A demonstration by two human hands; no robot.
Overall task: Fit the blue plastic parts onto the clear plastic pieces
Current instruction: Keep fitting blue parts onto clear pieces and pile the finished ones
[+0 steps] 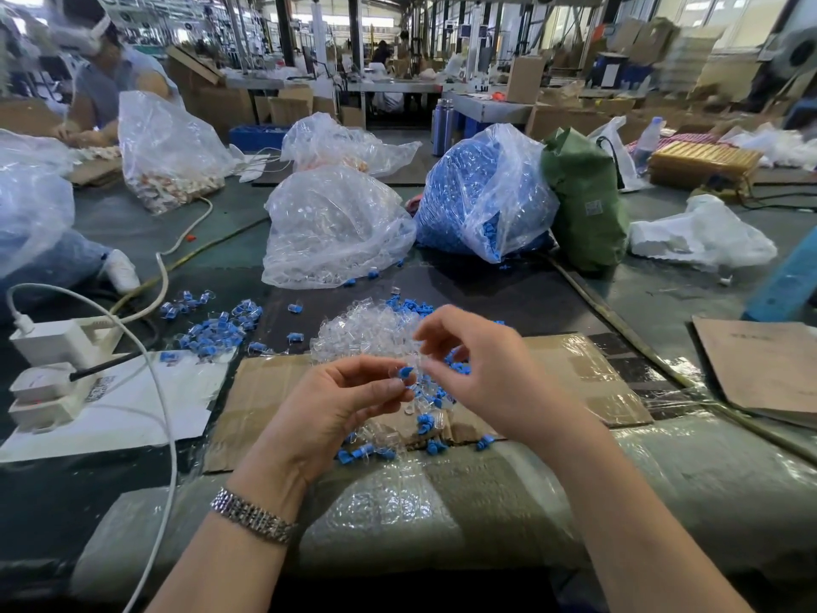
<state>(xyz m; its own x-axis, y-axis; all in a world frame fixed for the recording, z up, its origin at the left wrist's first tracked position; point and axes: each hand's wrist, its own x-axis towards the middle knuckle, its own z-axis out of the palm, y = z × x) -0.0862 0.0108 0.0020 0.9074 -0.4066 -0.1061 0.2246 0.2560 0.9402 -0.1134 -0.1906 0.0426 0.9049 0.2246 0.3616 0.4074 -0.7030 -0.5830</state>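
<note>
My left hand [340, 400] pinches a small blue plastic part [405, 372] between thumb and fingertips, above the cardboard sheet [265, 404]. My right hand [477, 365] meets it from the right, fingers curled and pinching a clear plastic piece [415, 362] against the blue part. A heap of clear pieces [362, 334] lies just behind my hands. Loose blue parts [431, 429] are scattered under and in front of my hands. Fitted blue-and-clear pieces [212, 329] lie in a pile to the left.
A bag of clear pieces [336, 227] and a bag of blue parts [482, 192] stand behind the heap, beside a green bag [583, 196]. A white power strip [48, 360] with cables sits at left. Another person [101, 68] works at the far left. Cardboard [760, 365] lies at right.
</note>
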